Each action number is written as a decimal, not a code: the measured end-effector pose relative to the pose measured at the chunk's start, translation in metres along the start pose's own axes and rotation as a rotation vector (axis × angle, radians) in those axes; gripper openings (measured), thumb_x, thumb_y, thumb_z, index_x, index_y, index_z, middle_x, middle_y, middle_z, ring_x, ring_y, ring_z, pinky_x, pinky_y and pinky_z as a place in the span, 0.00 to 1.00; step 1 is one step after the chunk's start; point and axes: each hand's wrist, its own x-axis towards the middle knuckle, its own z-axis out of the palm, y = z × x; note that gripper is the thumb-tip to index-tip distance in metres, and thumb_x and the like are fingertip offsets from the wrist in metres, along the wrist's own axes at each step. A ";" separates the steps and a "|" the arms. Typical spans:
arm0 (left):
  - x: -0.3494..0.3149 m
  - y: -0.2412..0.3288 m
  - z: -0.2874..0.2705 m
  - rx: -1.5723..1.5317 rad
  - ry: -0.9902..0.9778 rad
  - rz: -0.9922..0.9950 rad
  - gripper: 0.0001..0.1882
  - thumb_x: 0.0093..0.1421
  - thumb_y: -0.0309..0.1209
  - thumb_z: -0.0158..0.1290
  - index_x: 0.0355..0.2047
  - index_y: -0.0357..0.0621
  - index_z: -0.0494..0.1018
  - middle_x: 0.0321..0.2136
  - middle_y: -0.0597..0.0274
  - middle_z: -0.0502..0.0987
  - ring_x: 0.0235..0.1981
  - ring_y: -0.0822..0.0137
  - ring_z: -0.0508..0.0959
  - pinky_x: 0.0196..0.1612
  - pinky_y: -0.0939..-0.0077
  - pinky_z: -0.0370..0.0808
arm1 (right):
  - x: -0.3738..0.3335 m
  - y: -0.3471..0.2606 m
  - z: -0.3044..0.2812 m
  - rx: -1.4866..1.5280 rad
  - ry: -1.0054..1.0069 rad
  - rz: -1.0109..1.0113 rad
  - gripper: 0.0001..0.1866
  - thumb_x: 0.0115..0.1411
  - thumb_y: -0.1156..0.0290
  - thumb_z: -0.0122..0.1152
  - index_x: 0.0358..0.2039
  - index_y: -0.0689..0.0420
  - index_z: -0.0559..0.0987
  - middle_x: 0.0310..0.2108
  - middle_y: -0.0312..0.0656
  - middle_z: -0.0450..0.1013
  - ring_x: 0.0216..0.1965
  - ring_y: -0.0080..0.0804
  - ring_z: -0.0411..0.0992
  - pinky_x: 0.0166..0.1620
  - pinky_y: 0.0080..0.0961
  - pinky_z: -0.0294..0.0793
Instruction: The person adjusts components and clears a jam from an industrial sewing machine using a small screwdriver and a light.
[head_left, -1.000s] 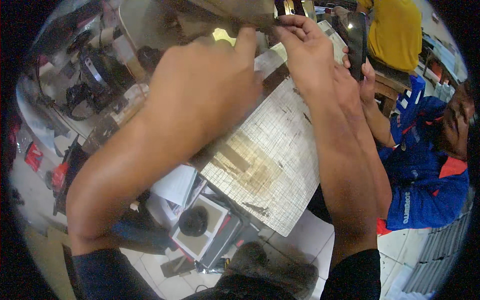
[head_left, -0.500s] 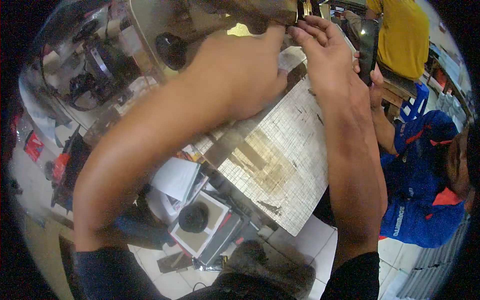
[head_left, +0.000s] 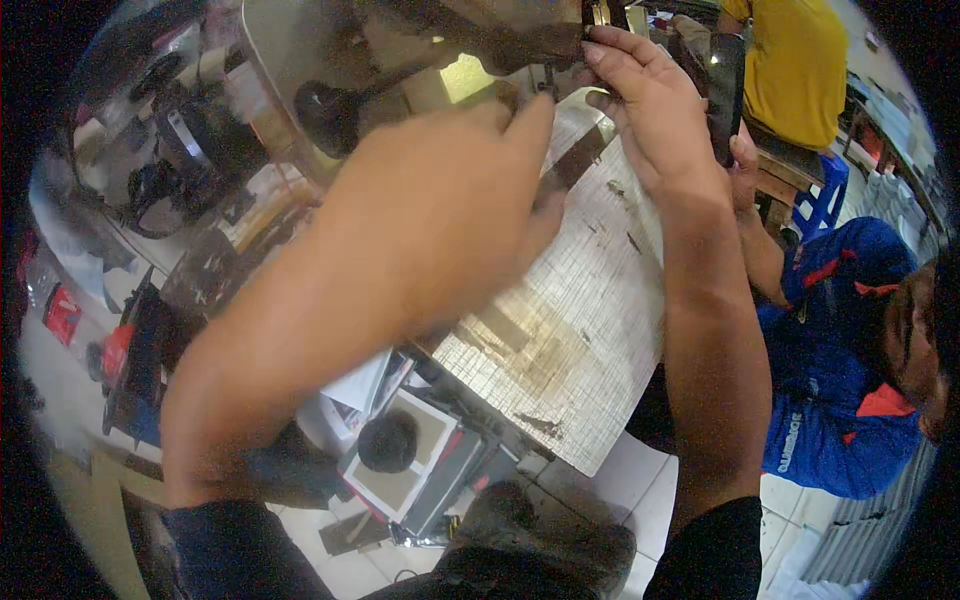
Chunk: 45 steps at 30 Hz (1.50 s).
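Observation:
Along the top runs a dark machine head, probably a sewing machine, partly hidden by my arms. At its right end my right hand is closed, thumb and fingertips pinched together against a small metal part. Whatever the pinch holds is too small to make out. My left hand, slightly blurred, hangs over the worn whitish work board. Its index finger stretches forward and its thumb stands apart; nothing shows between them. The other left fingers are hidden behind the hand.
At the right, a person in a blue shirt holds a black phone-like object close to my right wrist. Someone in a yellow shirt sits beyond. Below the board's left edge, a black round object rests on a stack of flat items.
My left hand has drawn back from the machine's end and my right fingertips, toward me and leftward. The right hand keeps its pinch at the metal part. The view has shifted slightly.

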 end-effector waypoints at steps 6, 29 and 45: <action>-0.035 0.004 -0.011 -0.125 0.118 0.026 0.26 0.56 0.39 0.56 0.53 0.38 0.68 0.39 0.46 0.76 0.39 0.47 0.77 0.42 0.57 0.74 | 0.007 0.000 0.000 0.065 -0.051 0.026 0.19 0.60 0.73 0.59 0.51 0.63 0.72 0.41 0.41 0.75 0.39 0.27 0.73 0.43 0.23 0.71; -0.052 -0.013 -0.002 -0.289 0.284 0.105 0.27 0.54 0.37 0.57 0.50 0.32 0.69 0.36 0.47 0.76 0.38 0.49 0.76 0.44 0.59 0.73 | 0.006 0.009 0.014 -0.713 0.245 -0.474 0.11 0.60 0.73 0.59 0.40 0.62 0.70 0.34 0.44 0.74 0.36 0.31 0.71 0.43 0.27 0.69; -0.026 0.025 0.005 0.093 0.123 0.216 0.19 0.49 0.37 0.55 0.36 0.35 0.77 0.37 0.52 0.76 0.43 0.57 0.73 0.46 0.62 0.68 | 0.009 0.005 0.009 -0.378 0.070 -0.351 0.09 0.59 0.77 0.58 0.39 0.62 0.71 0.34 0.41 0.73 0.36 0.25 0.72 0.38 0.19 0.70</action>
